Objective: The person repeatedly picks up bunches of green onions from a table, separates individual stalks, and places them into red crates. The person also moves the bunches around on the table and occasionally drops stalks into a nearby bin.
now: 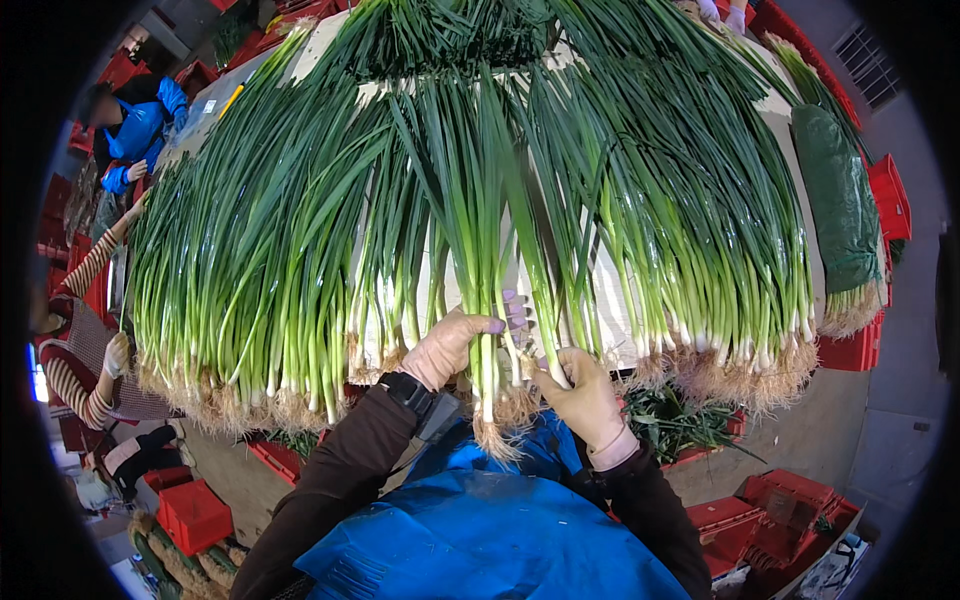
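Gloved, my left hand point(448, 346) grips a small bunch of green onions point(470, 255) near its white ends, with the brown roots hanging past the table edge. My right hand point(583, 390), also gloved, pinches the white base of a green onion stalk point(545, 315) just to the right of that bunch. Their long dark leaves stretch away over the pale tabletop point(616, 330). A broad row of green onions point(247, 300) lies to the left, roots toward me. Another row point(697, 262) lies to the right, and more leaves point(450, 37) cover the far side.
A bundle in a green wrapper point(836, 202) lies at the table's right end. Below the edge, a red crate point(694, 454) holds loose leaves. Red crates point(780, 517) stand lower right. At left are a person in striped sleeves point(86, 345) and another in blue sleeves point(139, 131).
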### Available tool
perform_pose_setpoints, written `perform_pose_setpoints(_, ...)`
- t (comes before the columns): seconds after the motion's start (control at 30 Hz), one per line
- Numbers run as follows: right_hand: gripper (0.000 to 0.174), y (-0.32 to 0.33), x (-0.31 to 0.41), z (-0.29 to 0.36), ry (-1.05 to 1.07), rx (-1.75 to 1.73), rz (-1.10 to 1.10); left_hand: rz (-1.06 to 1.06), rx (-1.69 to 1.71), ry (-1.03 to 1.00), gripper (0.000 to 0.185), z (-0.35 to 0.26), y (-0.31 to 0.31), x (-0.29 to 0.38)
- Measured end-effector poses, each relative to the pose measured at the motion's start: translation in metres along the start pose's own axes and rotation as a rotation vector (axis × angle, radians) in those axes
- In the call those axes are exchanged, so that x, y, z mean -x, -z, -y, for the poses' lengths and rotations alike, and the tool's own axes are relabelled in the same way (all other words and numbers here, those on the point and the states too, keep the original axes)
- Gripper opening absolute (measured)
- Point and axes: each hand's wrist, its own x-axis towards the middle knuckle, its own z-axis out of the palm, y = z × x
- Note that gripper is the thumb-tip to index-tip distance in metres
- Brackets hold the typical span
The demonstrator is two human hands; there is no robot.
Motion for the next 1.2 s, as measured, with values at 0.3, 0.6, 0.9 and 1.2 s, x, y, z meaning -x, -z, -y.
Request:
perform_pose_setpoints(0.3,0.033,0.012,0.010,0.004,0.226,0.691,-0.098,-0.248,-0.301,-0.061,0.041,-0.013,-0.017,0.027)
perform_pose_setpoints(0.6,0.020,-0.008,0.009,-0.005,-0.056,-0.140,0.041,0.040,0.191,-0.057,0.035,-0.003,-0.015,0.016)
perform_pose_setpoints(0.9,0.030,-0.006,-0.003,0.006,0.064,-0.108,0.352,0.221,0.263,-0.056,0.054,-0.001,-0.022,0.014)
perform_pose_setpoints(1.2,0.044,0.018,-0.056,-0.063,-0.138,0.598,-0.071,0.147,0.234,-0.022,0.047,0.005,-0.001,0.010)
